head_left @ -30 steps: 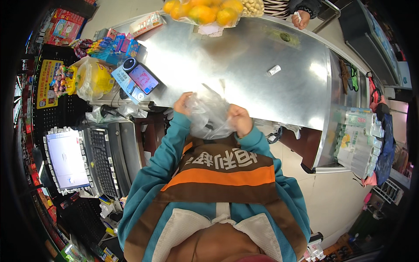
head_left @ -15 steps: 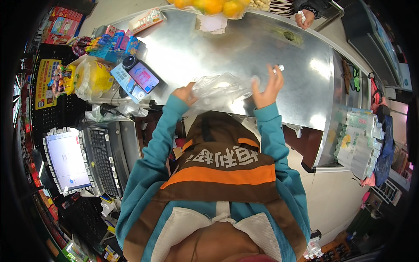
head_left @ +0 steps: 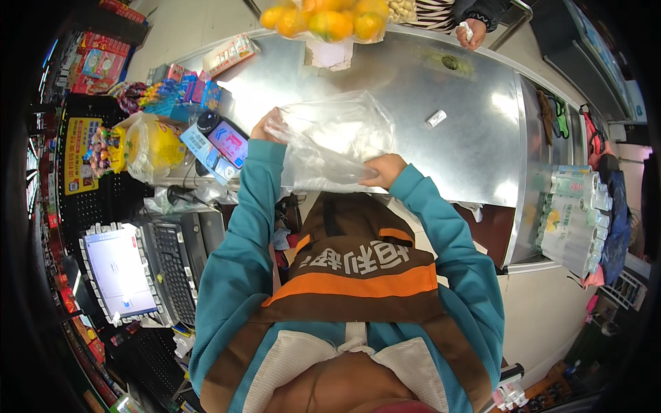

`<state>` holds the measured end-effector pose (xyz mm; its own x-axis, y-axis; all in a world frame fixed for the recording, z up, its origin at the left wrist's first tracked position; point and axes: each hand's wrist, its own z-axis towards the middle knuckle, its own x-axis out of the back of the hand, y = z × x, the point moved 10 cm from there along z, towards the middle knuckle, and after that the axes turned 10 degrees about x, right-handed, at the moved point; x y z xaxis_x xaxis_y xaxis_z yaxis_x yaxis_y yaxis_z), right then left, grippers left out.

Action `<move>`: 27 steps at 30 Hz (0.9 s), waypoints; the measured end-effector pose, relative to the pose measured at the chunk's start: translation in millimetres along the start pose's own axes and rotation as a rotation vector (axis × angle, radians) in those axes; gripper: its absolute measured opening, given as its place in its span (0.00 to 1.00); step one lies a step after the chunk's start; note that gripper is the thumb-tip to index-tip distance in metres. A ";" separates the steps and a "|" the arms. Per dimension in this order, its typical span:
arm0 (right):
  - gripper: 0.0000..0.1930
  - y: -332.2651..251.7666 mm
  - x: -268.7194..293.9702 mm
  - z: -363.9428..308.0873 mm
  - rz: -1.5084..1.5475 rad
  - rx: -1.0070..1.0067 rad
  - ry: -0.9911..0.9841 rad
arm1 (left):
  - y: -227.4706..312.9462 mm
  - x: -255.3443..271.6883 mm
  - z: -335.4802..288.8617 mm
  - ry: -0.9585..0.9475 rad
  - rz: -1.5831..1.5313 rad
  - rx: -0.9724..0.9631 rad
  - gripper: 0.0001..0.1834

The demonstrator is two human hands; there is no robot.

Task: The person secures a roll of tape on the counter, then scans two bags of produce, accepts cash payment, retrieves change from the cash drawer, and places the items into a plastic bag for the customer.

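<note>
Both hands gripped a clear bag (head_left: pixel 330 141) over the steel counter (head_left: pixel 468 148). Left hand (head_left: pixel 265 129) pinched the bag's upper-left edge at approx. 10 o'clock; right hand (head_left: pixel 383 172) clamped the lower-right edge at approx. 4 o'clock — so the bag's long axis ran diagonally between them, neither hand nearer. Bag looked empty, though glare made that hard to judge. Oranges (head_left: pixel 323 20) sat at 12 o'clock, well apart — a payment terminal (head_left: pixel 219 141) just beside the left wrist.

bag (head_left: pixel 330 141): clear | counter (head_left: pixel 475 138): silver | oranges (head_left: pixel 330 20): orange-yellow
</note>
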<state>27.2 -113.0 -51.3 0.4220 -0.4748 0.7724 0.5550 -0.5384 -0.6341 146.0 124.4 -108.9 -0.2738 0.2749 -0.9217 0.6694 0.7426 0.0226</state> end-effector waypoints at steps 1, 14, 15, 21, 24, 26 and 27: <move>0.17 0.2 17.2 1.3 0.112 -0.026 0.107 | 4.5 -18.2 3.2 -0.124 0.001 0.027 0.20; 0.25 38.7 226.7 -4.8 0.355 -0.041 1.064 | 39.2 -178.6 46.7 -0.354 0.224 -0.120 0.16; 0.26 40.6 237.4 -9.0 0.349 -0.036 1.089 | 39.8 -185.3 48.3 -0.381 0.247 -0.143 0.16; 0.27 39.6 247.5 -15.0 0.090 -0.135 0.911 | 59.7 -159.8 82.1 -0.125 0.262 -0.166 0.15; 0.27 42.2 246.0 -21.2 -0.039 -0.180 0.853 | 88.2 -133.2 89.0 0.157 0.373 -0.305 0.16; 0.25 43.3 244.4 -28.3 -0.078 -0.172 0.844 | 88.0 -125.5 94.8 0.175 0.432 -0.243 0.15; 0.25 41.7 243.1 -31.9 -0.102 -0.145 0.843 | 85.0 -126.1 101.6 0.143 0.441 -0.195 0.14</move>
<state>130.1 -273.1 108.9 -0.3302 -0.7471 0.5769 0.4401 -0.6625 -0.6061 307.5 90.8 -30.1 -0.0948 0.6587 -0.7464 0.6049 0.6336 0.4823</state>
